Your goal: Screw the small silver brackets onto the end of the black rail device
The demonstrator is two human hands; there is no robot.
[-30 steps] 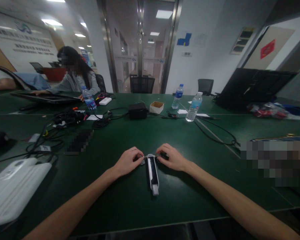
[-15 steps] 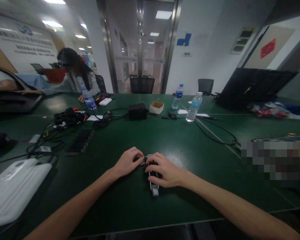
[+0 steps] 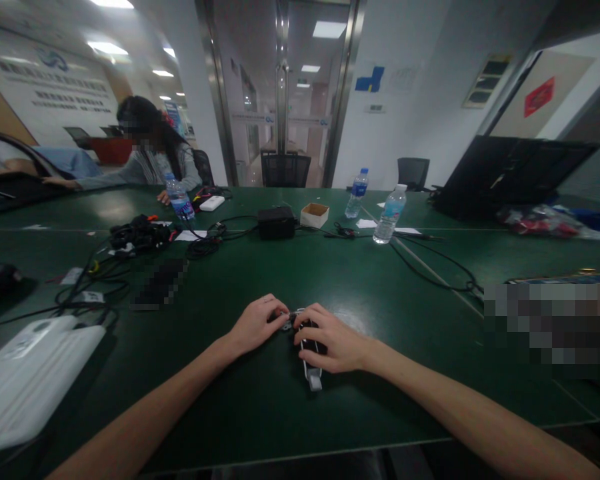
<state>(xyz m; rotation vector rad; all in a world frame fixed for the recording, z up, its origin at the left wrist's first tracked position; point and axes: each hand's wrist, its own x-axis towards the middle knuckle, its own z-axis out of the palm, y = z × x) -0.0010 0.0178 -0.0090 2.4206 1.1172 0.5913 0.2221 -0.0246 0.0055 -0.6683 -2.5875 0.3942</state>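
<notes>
Holds the right grip [image 3: 337, 340] curved over the device [image 3: 312, 345], with fingers apart across the white rim; cannot tell how tightly clasped, if at all. Seems to pinch a small grey part [image 3: 286, 325] beside the far end in the left grip [image 3: 254, 325]. Lies on the worktop [image 3: 260, 413] between both forearms, with the tab [image 3: 315, 381] toward the near edge. Looks light, stiff, probably smooth and prone to slide, perhaps fragile across the dark face; best taken by the long rims
</notes>
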